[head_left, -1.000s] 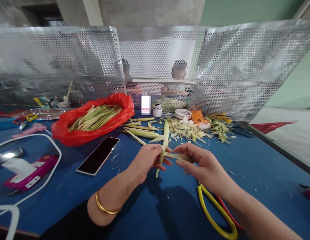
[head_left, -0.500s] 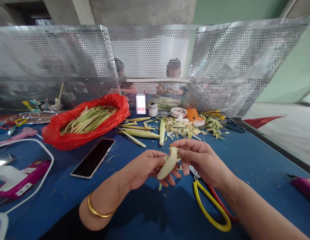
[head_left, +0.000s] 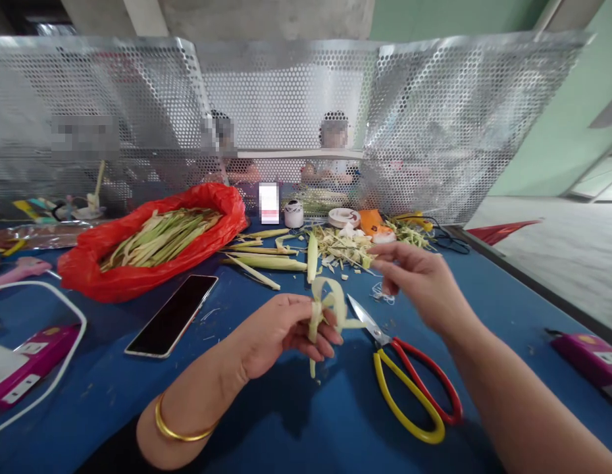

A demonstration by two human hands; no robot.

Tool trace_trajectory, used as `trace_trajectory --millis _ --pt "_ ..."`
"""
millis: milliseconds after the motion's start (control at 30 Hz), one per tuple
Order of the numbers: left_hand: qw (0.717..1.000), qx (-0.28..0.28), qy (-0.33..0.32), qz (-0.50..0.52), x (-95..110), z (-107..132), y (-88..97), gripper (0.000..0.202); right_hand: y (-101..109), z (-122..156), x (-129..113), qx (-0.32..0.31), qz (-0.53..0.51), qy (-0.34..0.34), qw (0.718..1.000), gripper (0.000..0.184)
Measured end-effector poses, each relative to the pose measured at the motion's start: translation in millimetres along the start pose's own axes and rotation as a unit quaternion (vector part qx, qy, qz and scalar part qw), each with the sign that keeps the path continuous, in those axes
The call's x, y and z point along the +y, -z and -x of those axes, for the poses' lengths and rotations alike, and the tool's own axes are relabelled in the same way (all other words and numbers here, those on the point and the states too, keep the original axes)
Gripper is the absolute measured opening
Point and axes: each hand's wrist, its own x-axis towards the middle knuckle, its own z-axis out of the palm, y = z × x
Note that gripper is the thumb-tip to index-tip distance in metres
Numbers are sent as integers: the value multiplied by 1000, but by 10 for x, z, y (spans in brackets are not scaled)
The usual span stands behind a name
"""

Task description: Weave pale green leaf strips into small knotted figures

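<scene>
Bangle: a gold bangle (head_left: 178, 431) sits on the left wrist, lower left of the frame.
Left hand: the left hand (head_left: 281, 329), just below centre, has its fingers closed narrowly round the leaf strip (head_left: 328, 304).
Leaf strip: pale yellow-green, bent into a loop above the fingers, one tail hanging below them, held clear of the blue worktop (head_left: 286, 428).
Handling: probably very light, thin and springy; it should bend easily but crease or split along the grain if pinched hard.
Where to hold: best at the crossing under the loop, where the fingers already pin it.
Scissors: the scissors (head_left: 409, 375), with yellow and red handles, lie on the worktop right of the strip, blades pointing up-left.
Right hand: the right hand (head_left: 419, 276) is raised right of centre with its fingers drawn loosely together; it is blurred, so I cannot tell whether it pinches anything.
Phone: a dark phone (head_left: 172, 315) lies face up, left of centre.
Red bag: the red bag (head_left: 89, 263) at upper left holds many cut strips.
Writing: the white card (head_left: 269, 202) by the perforated screen (head_left: 434, 131) is unreadable; no brand can be made out.
</scene>
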Motion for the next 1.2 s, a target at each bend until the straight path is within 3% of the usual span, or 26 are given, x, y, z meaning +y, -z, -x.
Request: trace_trajectory --millis 67,167,300,400,567,633,733,900,1033,1200 --pt "999 38 -14 32 47 73 49 21 234 -112 157 26 128 27 991 25" --pt "992 97 -27 71 87 193 152 20 433 -195 474 -28 330 13 943 18" --pt "986 131 -3 107 65 267 218 17 385 -178 801 -62 341 30 937 10" --pt "986 120 16 118 30 271 185 18 381 -248 860 -65 327 45 942 11" --pt "985 103 32 135 -24 272 100 21 516 -785 689 42 316 54 946 19" --pt "985 101 40 136 -49 257 79 22 456 -1108 587 81 326 55 940 22" --pt "983 97 60 143 -96 198 76 21 201 -1613 462 106 359 48 926 18" --pt "980 47 88 170 -175 106 138 21 -257 -2276 451 102 422 4 901 29" --pt "980 67 72 175 -164 120 164 24 -398 -2496 574 76 460 -13 884 32" --pt "979 45 93 174 -110 141 168 22 -367 -2413 565 51 474 6 879 32"
